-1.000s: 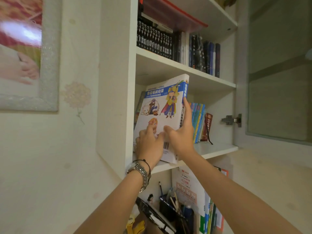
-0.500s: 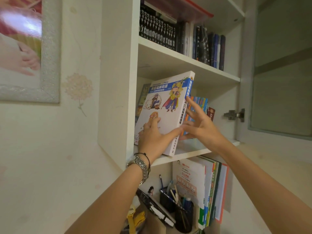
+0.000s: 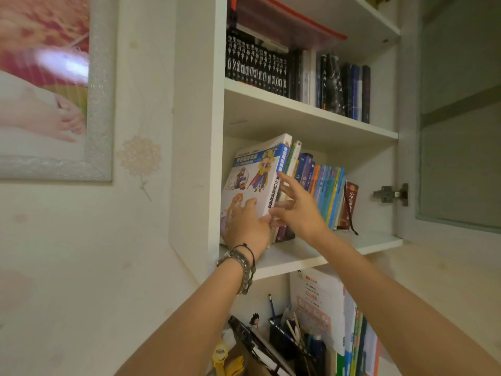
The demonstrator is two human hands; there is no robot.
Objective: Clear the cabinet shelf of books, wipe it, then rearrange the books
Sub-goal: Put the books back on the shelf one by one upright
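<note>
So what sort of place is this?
Probably a home study or bedroom: a white wall cabinet packed with books, flower-patterned wallpaper, and a silver-framed photo.

Cartoon book (image 3: 254,183) now nearly upright

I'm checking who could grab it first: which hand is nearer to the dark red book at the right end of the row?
Right. The right hand reaches among the row's leftward books, several spines short of the dark red book; the left hand presses the big white cartoon book, farther left.

You face a pale floral-papered wall (image 3: 81,267) with a silver-framed picture (image 3: 100,104) left and an open cabinet door (image 3: 458,131) right.
</note>
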